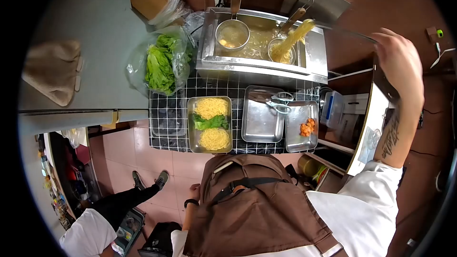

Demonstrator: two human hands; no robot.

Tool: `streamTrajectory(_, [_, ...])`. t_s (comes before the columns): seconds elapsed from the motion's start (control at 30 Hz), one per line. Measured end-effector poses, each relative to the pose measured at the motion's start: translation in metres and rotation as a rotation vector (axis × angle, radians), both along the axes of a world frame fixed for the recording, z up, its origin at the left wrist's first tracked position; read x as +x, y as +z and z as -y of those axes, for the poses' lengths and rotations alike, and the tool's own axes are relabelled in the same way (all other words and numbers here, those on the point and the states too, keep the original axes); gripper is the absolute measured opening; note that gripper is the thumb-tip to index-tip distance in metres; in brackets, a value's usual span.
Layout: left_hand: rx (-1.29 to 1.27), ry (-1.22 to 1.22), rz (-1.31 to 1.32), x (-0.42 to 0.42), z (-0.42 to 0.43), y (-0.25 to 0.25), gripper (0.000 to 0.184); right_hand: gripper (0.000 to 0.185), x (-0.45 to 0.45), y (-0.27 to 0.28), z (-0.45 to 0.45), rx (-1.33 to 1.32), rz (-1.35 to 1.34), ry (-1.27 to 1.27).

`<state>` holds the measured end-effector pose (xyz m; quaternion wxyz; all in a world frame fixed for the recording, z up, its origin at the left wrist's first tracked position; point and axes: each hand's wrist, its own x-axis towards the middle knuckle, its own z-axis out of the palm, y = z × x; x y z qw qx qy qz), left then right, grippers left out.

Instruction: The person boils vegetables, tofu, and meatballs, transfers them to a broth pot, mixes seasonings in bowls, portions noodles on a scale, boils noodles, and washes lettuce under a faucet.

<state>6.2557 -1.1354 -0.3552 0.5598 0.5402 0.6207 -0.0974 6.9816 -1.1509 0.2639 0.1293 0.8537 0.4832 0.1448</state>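
My right hand is raised at the right, its fingers closed around the end of long thin chopsticks. A clump of yellow noodles hangs from their far end, its lower part inside a strainer basket in the boiler. Another strainer with pale yellow pieces sits at the left of the same water. Down beside the brown apron is my left hand, with a dark band at the wrist; its fingers are mostly hidden.
A metal tray holds noodles and greens. Nearby are scissors on a second tray and orange pieces on a third. Bagged lettuce lies left of the boiler. Another person is at lower left.
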Motion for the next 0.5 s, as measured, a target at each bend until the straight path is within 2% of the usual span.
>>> streamTrajectory(0.07, [-0.075, 0.176, 0.078, 0.011, -0.011, 0.014, 0.019, 0.021, -0.006, 0.008, 0.004, 0.044, 0.003, -0.070])
streamTrajectory(0.13, [-0.110, 0.303, 0.152, 0.023, -0.024, 0.032, 0.016, 0.020, 0.011, -0.020, 0.001, 0.023, -0.016, -0.033])
streamTrajectory(0.23, [-0.030, 0.318, 0.167, 0.050, -0.047, 0.062, 0.022, 0.018, 0.050, -0.099, -0.014, -0.117, -0.070, -0.092])
streamTrajectory(0.3, [-0.013, 0.353, 0.179, 0.066, -0.052, 0.079, 0.024, 0.018, 0.040, -0.126, -0.040, -0.319, -0.141, -0.139])
streamTrajectory(0.37, [-0.006, 0.371, 0.189, 0.076, -0.049, 0.091, 0.025, 0.019, 0.034, -0.164, -0.057, -0.357, -0.166, -0.085])
streamTrajectory(0.43, [-0.013, 0.367, 0.200, 0.080, -0.041, 0.096, 0.026, 0.019, 0.032, -0.200, -0.077, -0.452, -0.231, -0.036])
streamTrajectory(0.5, [-0.040, 0.289, 0.189, 0.071, -0.028, 0.081, 0.025, 0.017, 0.041, -0.241, -0.090, -0.512, -0.258, 0.026])
